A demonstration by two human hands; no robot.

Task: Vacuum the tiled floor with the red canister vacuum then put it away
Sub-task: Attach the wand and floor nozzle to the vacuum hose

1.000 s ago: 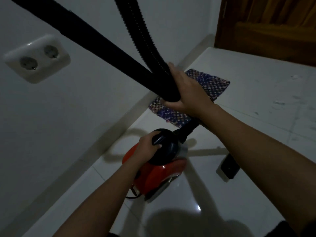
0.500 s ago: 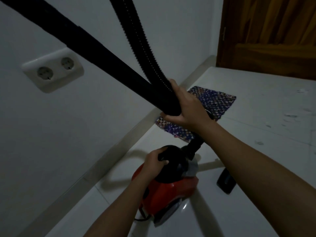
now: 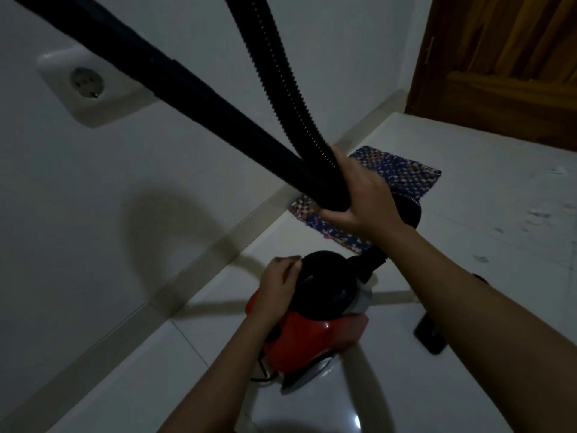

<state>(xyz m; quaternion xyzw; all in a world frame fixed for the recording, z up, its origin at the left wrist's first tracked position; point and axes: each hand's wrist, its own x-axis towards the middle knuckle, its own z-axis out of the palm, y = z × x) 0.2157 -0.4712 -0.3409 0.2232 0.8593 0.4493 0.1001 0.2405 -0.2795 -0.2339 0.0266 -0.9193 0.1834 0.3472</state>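
Red canister vacuum (image 3: pixel 307 339) sits on tiled floor (image 3: pixel 468 198) by the wall. Left hand (image 3: pixel 278 289) grips its black top; right hand (image 3: pixel 359 195) above clutches wand (image 3: pixel 187 89) and hose (image 3: pixel 281 82) together.

A woven mat (image 3: pixel 402 176) lies by the wall below a socket (image 3: pixel 86 89).

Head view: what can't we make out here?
- Wand and ribbed hose: upper ends cut off by the top edge.
- Wall socket: one outlet shows, the rest sits behind the wand.
- Left hand on the red vacuum: whether it grips or only rests is unclear in the dim light.
- Dark object on the floor: half hidden by the right forearm.
- Mat: middle covered by the right hand.
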